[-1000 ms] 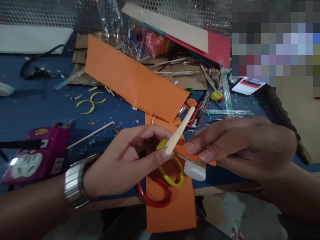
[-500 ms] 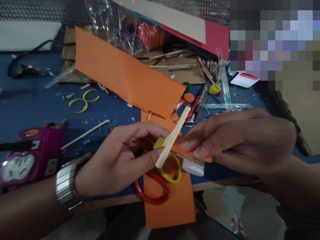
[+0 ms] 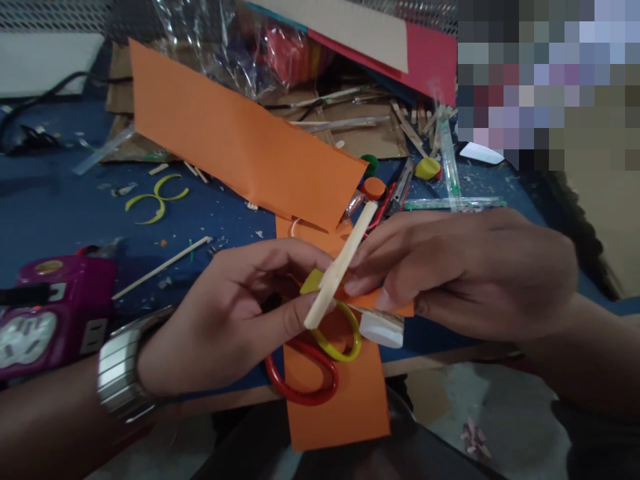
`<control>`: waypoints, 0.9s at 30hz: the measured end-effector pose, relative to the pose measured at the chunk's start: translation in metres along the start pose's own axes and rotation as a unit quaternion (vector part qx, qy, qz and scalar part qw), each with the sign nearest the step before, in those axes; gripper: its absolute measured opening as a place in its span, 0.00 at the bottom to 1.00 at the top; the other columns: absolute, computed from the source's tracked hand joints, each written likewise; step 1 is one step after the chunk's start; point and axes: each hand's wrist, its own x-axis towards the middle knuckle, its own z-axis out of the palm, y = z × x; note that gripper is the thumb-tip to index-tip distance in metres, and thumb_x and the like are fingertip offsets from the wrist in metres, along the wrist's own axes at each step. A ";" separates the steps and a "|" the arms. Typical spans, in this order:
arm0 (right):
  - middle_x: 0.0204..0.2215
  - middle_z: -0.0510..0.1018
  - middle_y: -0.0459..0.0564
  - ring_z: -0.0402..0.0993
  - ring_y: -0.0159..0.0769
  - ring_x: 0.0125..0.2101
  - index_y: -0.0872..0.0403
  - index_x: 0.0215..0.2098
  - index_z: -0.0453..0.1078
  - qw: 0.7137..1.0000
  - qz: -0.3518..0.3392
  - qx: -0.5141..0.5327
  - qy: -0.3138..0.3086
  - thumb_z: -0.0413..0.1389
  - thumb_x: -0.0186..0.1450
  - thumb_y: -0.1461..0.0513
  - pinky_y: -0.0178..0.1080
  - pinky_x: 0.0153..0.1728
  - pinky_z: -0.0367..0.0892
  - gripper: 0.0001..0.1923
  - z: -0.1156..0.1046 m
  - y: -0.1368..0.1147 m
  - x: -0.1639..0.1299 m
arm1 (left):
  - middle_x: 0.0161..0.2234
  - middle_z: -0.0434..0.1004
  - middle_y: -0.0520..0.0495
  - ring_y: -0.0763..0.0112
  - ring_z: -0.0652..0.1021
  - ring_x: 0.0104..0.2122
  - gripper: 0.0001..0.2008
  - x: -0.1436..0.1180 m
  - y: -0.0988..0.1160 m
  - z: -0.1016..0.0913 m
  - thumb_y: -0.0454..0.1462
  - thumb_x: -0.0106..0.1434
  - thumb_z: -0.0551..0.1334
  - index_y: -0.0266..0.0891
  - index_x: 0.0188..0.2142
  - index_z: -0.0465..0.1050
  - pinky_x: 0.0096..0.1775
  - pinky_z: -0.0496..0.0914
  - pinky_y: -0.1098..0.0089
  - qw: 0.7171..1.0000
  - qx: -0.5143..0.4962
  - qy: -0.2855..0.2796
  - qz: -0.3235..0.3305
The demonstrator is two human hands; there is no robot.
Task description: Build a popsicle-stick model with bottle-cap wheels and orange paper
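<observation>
My left hand (image 3: 235, 313), with a metal watch at the wrist, pinches a flat wooden craft stick (image 3: 345, 257) that slants up to the right. My right hand (image 3: 465, 267) meets it from the right, its fingertips on the stick and on a small folded piece of orange paper (image 3: 395, 308). Under both hands lie scissors (image 3: 320, 360) with one yellow and one red handle loop, on a strip of orange paper (image 3: 340, 400) that hangs over the table's front edge. A white glue stick cap (image 3: 383, 330) shows below my right fingers.
A large folded orange sheet (image 3: 235, 143) lies behind on the blue table (image 3: 60, 200). A purple power strip (image 3: 55, 313) sits at left. Farther back are a utility knife (image 3: 400, 190), bottle caps, glue sticks (image 3: 453, 200), wooden sticks, cardboard and a plastic bag.
My hands have closed in on each other. The stick has slid down through my left fingers, so its lower end pokes out below my thumb, and my right fingertips now reach it.
</observation>
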 end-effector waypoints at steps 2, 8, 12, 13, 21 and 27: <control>0.37 0.90 0.48 0.89 0.42 0.48 0.48 0.39 0.80 1.000 -0.002 -0.001 0.018 0.66 0.69 0.73 0.40 0.49 0.85 0.12 0.001 0.000 -0.001 | 0.38 0.90 0.48 0.68 0.89 0.33 0.05 0.001 -0.001 0.000 0.30 0.70 0.68 0.39 0.44 0.81 0.35 0.83 0.76 1.000 0.002 0.000 0.014; 0.39 0.90 0.50 0.88 0.41 0.49 0.54 0.40 0.77 0.999 -0.022 -0.006 0.029 0.64 0.70 0.74 0.40 0.50 0.84 0.10 0.003 -0.001 -0.003 | 0.36 0.90 0.49 0.72 0.89 0.31 0.03 0.003 -0.004 -0.002 0.31 0.70 0.68 0.37 0.43 0.80 0.34 0.83 0.79 0.999 0.032 -0.003 0.043; 0.39 0.90 0.52 0.87 0.41 0.50 0.55 0.40 0.77 0.999 -0.022 -0.004 0.025 0.62 0.69 0.76 0.40 0.49 0.83 0.11 0.003 -0.001 -0.002 | 0.36 0.90 0.49 0.72 0.88 0.31 0.03 0.003 -0.003 -0.002 0.31 0.71 0.68 0.37 0.44 0.79 0.34 0.83 0.80 0.998 0.049 0.001 0.043; 0.39 0.90 0.52 0.87 0.41 0.51 0.54 0.41 0.76 1.000 -0.022 -0.006 0.019 0.61 0.70 0.76 0.41 0.50 0.83 0.11 0.003 -0.002 -0.002 | 0.36 0.90 0.49 0.73 0.88 0.31 0.03 0.003 -0.003 -0.002 0.31 0.71 0.68 0.37 0.44 0.79 0.34 0.82 0.80 0.998 0.052 0.000 0.044; 0.44 0.89 0.52 0.83 0.41 0.56 0.53 0.44 0.73 0.999 0.001 -0.039 -0.024 0.55 0.73 0.73 0.43 0.53 0.81 0.11 0.000 -0.005 -0.003 | 0.36 0.90 0.53 0.76 0.88 0.32 0.06 0.002 -0.005 -0.003 0.29 0.69 0.70 0.38 0.45 0.80 0.35 0.81 0.84 0.999 0.029 0.000 0.019; 0.45 0.88 0.53 0.83 0.41 0.52 0.52 0.45 0.73 0.998 -0.002 -0.061 -0.009 0.56 0.72 0.73 0.42 0.51 0.81 0.11 0.001 -0.005 -0.004 | 0.36 0.90 0.56 0.77 0.88 0.34 0.06 0.001 -0.004 -0.002 0.31 0.67 0.73 0.40 0.42 0.84 0.37 0.81 0.84 1.000 0.005 0.008 -0.013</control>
